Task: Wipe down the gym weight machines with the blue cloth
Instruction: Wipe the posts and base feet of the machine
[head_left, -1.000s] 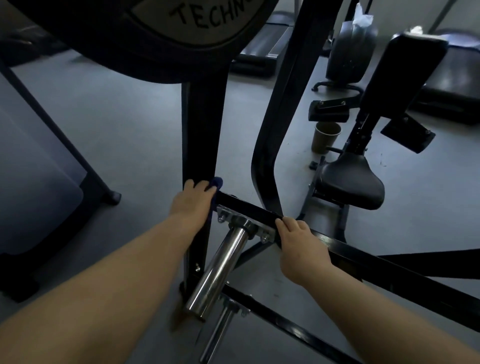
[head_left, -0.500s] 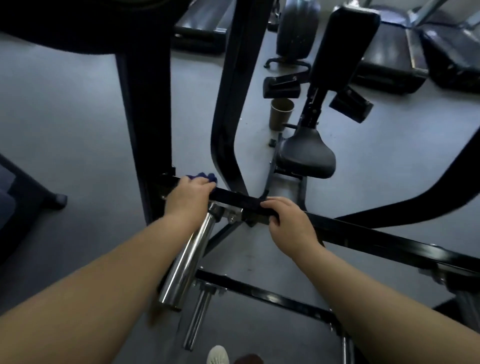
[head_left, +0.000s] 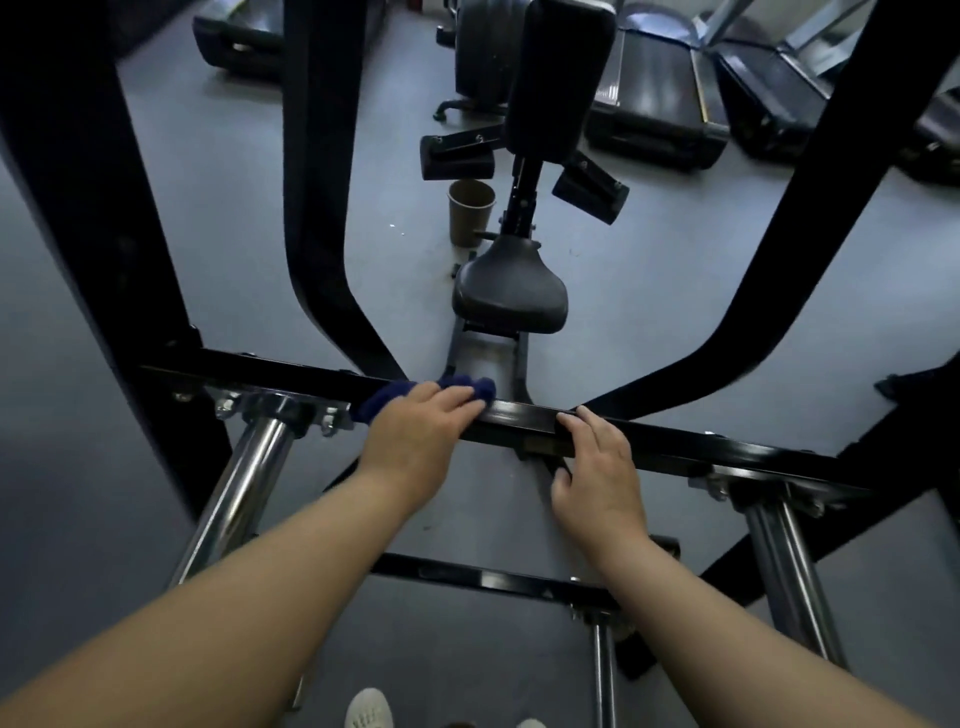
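A black horizontal crossbar (head_left: 524, 413) of the weight machine runs across the middle of the view. My left hand (head_left: 415, 431) presses the blue cloth (head_left: 384, 402) onto the top of this bar, the cloth bunched under my fingers and showing on both sides of them. My right hand (head_left: 597, 467) holds the same bar just to the right, fingers over its top and thumb below. Chrome weight pegs (head_left: 244, 478) stick out toward me below the bar on the left, and another pair (head_left: 784, 561) on the right.
Curved black frame arms (head_left: 322, 208) rise on both sides. Beyond the bar stand the machine's black seat (head_left: 509, 293) and back pad (head_left: 558, 78), with a brown paper cup (head_left: 470, 210) on the grey floor. Treadmills (head_left: 660, 93) stand at the back right. White shoes (head_left: 369, 709) show at the bottom.
My left hand has slid the cloth rightward along the crossbar, away from the left upright toward the middle. My right hand has also shifted right along the bar, and the view has panned right.
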